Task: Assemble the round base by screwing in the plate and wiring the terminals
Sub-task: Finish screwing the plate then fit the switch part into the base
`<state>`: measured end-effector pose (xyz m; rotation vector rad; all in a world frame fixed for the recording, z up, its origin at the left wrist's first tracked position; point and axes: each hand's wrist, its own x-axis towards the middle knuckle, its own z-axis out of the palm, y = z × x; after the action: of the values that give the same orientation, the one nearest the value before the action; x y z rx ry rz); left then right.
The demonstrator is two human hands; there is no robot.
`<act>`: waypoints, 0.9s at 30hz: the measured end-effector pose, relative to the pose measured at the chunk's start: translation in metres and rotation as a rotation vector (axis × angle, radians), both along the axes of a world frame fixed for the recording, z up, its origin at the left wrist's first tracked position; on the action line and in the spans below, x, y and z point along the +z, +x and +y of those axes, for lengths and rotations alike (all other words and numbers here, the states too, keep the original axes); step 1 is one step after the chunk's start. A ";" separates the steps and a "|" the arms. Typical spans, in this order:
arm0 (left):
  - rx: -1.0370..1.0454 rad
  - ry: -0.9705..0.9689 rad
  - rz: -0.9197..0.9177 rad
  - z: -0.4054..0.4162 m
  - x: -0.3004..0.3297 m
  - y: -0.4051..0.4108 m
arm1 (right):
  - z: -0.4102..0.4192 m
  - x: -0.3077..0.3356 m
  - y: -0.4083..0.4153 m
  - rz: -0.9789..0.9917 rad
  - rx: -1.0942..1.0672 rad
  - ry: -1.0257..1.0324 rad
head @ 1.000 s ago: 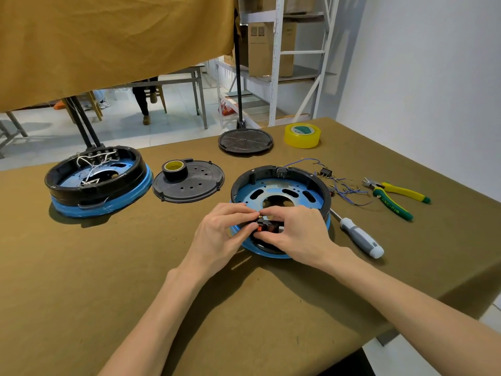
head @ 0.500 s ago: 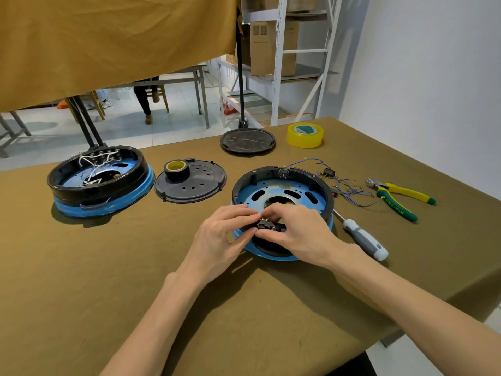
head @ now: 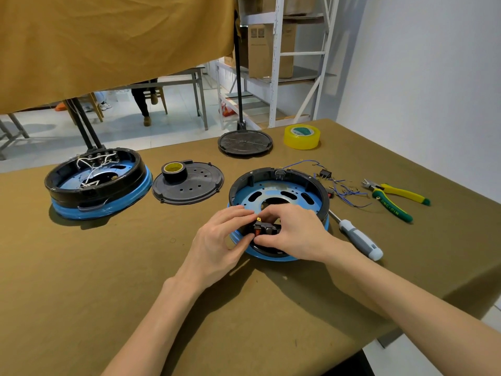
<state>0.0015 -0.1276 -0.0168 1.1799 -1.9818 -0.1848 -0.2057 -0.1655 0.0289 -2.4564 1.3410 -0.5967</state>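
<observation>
At the base's near rim, my left hand and right hand pinch the switch; I'd press it in squarely.

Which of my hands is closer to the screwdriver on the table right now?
Right. Your right hand is at the near rim of the round base, with the screwdriver just beyond its wrist side. Your left hand is on the far side of the right.

Workshop corner, daylight, olive-cloth table.
White wall on the right; white metal shelving with cardboard boxes behind; tan cloth hangs top left; grey tiled floor, steel table beyond.
</observation>
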 end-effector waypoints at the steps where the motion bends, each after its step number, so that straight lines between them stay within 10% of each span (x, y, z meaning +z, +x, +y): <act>1: -0.004 0.001 -0.006 0.001 -0.001 0.000 | -0.001 0.002 0.000 0.004 0.012 0.024; 27: 0.039 0.048 0.088 0.008 -0.001 -0.003 | -0.009 0.017 -0.002 0.124 0.165 0.153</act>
<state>-0.0017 -0.1192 -0.0182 1.2197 -1.8850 -0.2615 -0.2075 -0.1748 0.0463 -2.4806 1.1639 -0.2954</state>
